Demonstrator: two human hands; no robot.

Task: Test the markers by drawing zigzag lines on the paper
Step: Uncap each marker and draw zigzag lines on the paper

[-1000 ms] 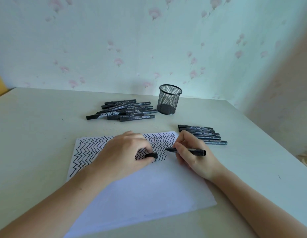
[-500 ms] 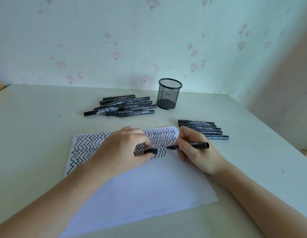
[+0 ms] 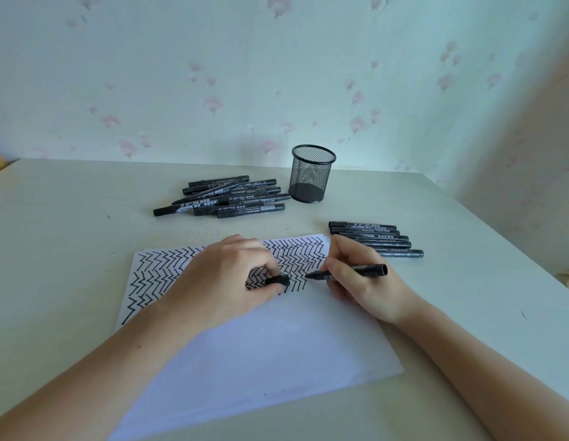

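soft, even daylight fills the scene, dimmer and warmer toward the right. the black wire-mesh pen cup (image 3: 312, 175) throws only a faint shadow on the pale floral wallpaper (image 3: 149, 74). no glare. wide-angle bending curves the pale green tabletop (image 3: 69, 218) edges; focus is slightly soft throughout.

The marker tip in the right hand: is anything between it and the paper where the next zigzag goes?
Nothing visible does. The marker tip points at the paper beside the last zigzags; the left hand, holding the cap, lies just left of it.
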